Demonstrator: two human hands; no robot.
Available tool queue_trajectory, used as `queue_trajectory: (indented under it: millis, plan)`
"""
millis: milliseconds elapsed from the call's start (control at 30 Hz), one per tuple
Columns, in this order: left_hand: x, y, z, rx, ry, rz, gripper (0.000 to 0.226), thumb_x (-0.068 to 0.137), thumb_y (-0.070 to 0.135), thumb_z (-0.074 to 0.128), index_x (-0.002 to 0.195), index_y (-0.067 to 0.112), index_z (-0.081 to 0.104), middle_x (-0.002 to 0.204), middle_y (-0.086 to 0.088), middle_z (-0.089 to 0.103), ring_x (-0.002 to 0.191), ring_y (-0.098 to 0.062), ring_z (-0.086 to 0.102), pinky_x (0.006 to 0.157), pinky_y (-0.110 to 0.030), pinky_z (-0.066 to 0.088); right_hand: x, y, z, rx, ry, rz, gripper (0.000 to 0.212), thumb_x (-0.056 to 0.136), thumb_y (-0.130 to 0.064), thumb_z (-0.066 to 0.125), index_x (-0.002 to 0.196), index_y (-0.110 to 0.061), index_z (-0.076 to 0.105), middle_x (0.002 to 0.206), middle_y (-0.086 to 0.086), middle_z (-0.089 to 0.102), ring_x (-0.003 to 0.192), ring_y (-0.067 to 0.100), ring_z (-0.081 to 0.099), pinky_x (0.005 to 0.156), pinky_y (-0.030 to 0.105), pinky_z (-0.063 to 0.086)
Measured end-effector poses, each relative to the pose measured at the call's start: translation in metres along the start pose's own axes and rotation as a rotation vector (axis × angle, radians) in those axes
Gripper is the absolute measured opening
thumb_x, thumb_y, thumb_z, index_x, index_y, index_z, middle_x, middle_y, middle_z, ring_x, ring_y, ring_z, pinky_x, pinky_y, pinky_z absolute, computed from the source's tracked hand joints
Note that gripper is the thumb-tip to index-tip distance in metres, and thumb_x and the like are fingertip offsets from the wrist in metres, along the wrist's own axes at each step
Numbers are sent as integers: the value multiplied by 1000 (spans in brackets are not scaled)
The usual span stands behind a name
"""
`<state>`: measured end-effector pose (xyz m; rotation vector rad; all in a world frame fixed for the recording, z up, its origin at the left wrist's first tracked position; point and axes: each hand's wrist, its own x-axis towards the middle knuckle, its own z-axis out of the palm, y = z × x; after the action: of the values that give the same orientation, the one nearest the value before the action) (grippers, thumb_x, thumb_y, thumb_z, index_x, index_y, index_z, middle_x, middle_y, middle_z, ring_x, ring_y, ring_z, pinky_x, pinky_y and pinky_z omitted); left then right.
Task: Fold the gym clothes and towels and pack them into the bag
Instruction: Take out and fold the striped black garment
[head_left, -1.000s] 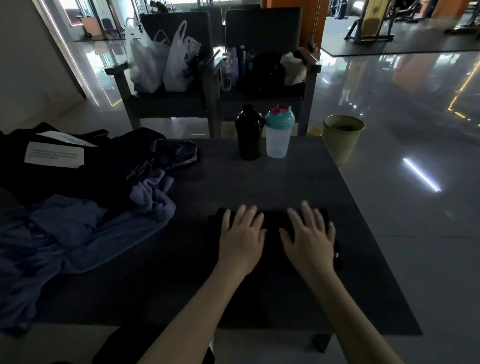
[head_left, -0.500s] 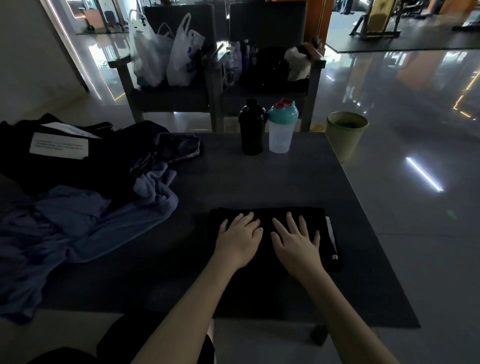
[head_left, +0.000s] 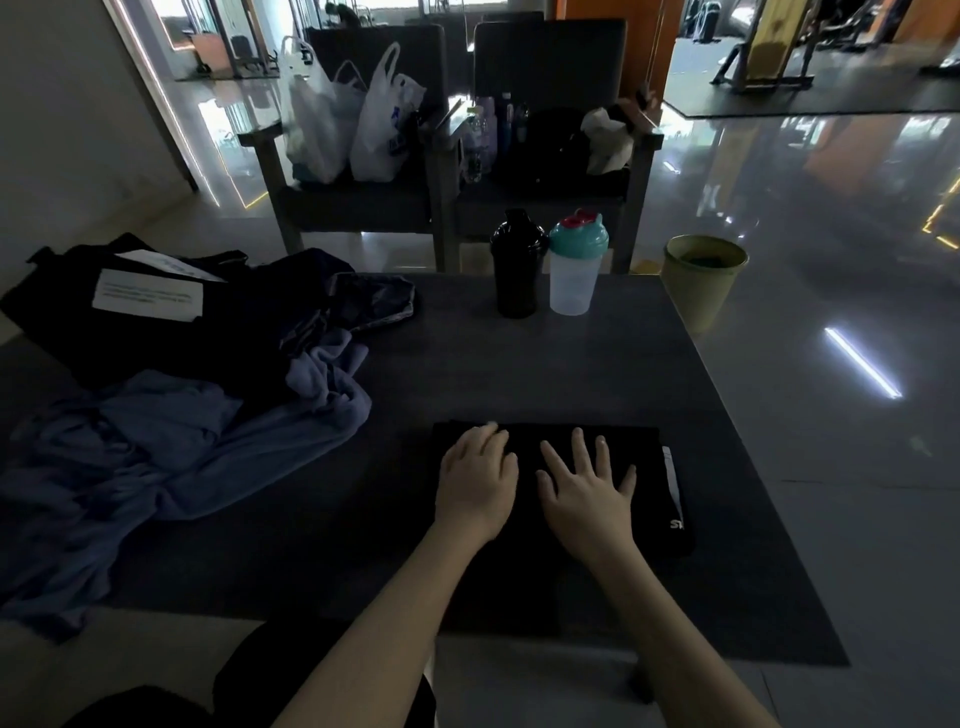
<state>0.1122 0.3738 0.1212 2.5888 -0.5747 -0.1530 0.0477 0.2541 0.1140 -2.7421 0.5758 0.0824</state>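
Folded black garment (head_left: 644, 467) lies on the desk (head_left: 597, 364) under my left hand (head_left: 475, 483) and right hand (head_left: 587, 493), both flat with fingers straight; blue towel (head_left: 182, 457) heaped well left of it.

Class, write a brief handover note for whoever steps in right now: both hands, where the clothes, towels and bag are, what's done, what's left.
Hands: left hand and right hand both rest on the folded black garment, mid-table.
Blue towel and dark clothes lie unfolded in a heap on the left of the table.
Bag: possibly the dark item with a white label; unclear.
Done: one garment folded. Left: fold the heap, pack everything.
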Motion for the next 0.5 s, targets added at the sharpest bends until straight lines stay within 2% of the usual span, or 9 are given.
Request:
queue_trajectory:
  millis: [67,133,200,267,367,500]
  plan:
    - [-3,-9,-5,6,95,-229,58,97,46,34,146,15,30,156,-5,19,144,-22,14,116,-39,12,-1,-1,1,-14,2,-1,52,99,-48,22,149,-38,14,160,1,-5,146,25,-13,113,58,-4]
    - [-7,-21,-15,81,73,-438,74,92,57,39,146,9,25,152,-12,24,139,-29,22,110,-44,23,-1,-2,2,-22,7,-4,53,99,-49,20,149,-37,13,160,2,-6,146,26,-13,112,59,-3]
    - [-12,-30,-25,225,45,-481,79,89,62,43,141,4,31,142,-14,35,130,-30,34,102,-43,33,-2,-3,3,-18,3,0,54,98,-51,18,150,-36,13,160,2,-7,145,27,-13,112,60,-4]
    - [-13,-31,-31,257,13,-461,71,90,59,46,133,3,43,132,-13,40,120,-29,44,94,-41,39,-5,-4,4,-6,-15,7,57,97,-56,16,150,-36,12,160,3,-8,145,27,-15,112,60,-4]
    - [-5,-26,-34,33,-85,-522,63,91,55,48,127,4,48,124,-13,52,108,-29,56,86,-37,45,-8,-6,2,-16,-37,21,67,91,-67,14,150,-35,11,159,3,-10,145,27,-17,111,60,-5]
    - [1,-22,-40,-216,-156,-607,71,87,57,53,131,3,45,119,-11,60,102,-27,60,83,-33,48,-10,-7,2,-34,-53,17,72,89,-71,15,150,-35,9,159,4,-11,145,27,-17,111,60,-4]
